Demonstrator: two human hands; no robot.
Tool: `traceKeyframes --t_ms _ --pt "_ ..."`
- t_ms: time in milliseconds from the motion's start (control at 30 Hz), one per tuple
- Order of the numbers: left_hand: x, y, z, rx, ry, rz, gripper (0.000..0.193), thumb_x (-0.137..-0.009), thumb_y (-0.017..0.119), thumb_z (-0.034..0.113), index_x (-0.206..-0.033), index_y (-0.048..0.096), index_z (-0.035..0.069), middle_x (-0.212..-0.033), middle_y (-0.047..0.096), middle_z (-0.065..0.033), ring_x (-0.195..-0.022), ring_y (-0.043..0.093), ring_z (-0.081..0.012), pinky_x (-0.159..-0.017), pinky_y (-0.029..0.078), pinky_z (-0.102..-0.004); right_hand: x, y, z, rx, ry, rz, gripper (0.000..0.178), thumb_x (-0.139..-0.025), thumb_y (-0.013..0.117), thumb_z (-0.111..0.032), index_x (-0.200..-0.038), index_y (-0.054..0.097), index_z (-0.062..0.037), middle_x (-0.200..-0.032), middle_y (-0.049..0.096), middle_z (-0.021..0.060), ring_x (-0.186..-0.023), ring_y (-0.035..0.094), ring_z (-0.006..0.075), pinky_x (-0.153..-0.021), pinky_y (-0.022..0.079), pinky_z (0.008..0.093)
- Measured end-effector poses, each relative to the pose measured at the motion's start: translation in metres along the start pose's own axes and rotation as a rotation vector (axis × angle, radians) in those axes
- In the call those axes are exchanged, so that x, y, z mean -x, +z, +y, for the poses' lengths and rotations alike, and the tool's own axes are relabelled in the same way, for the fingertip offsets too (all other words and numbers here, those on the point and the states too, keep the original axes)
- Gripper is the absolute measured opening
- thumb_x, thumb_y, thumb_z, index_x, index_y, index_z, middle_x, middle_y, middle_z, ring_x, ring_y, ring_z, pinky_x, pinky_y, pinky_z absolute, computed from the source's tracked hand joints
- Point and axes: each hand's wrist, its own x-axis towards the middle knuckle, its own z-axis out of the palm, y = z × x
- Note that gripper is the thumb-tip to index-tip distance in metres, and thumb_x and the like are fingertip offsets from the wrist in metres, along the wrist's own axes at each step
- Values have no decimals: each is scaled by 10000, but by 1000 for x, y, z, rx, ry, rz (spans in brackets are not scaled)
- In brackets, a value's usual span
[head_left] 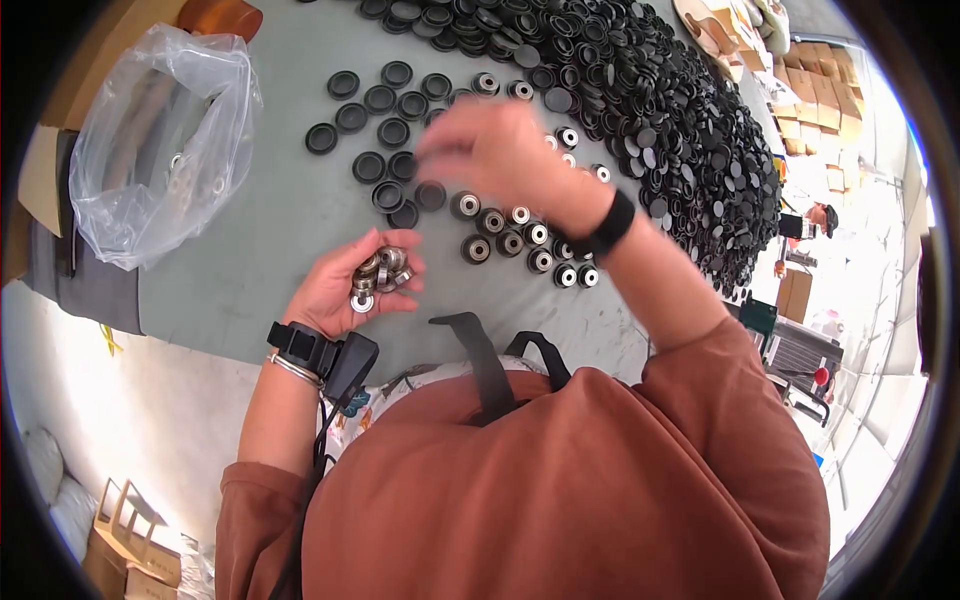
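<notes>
Cupped near the table's front edge, my left hand point(331, 290) holds several small metal ball bearings point(385, 270) in its palm and fingers. My right hand point(515, 155) is over the middle of the table, above round black caps, and its fingers are smeared by motion; whether anything is in them cannot be seen. To its left lie loose, shallow black caps point(394, 132) without bearings. Below and right of it, more black caps hold shiny bearings with dark centre holes, such as the seated bearing point(477, 249). Part of that group is hidden behind the right hand and wrist.
A big heap of black caps point(640, 130) spreads across the far right of the grey table point(280, 200). A clear plastic bag point(160, 150) with some metal rings stands at the left, beside an orange-brown container point(222, 18). Cardboard boxes point(815, 85) are stacked beyond the table.
</notes>
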Motion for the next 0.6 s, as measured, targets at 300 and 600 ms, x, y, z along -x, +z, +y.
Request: traceKeyframes --t_ms 300,600 --pt "0 -7 -2 125 24 40 416 -930 403 301 -1171 455 -34 -1060 563 -190 -1013 563 -314 -872 481 -440 47 53 -52 182 -61 -90 134 -685 624 -124 -793 581 -58 -807 595 109 -769 573 271 -660 483 352" --pt "-1 7 -1 72 35 40 411 -935 379 304 -1146 456 -41 -1060 539 -232 -1058 505 -415 -891 465 -460 21 -1 40 -650 788 129 170 -678 711 -84 -771 605 10 -684 620 43 -607 562 82 -564 455 213"
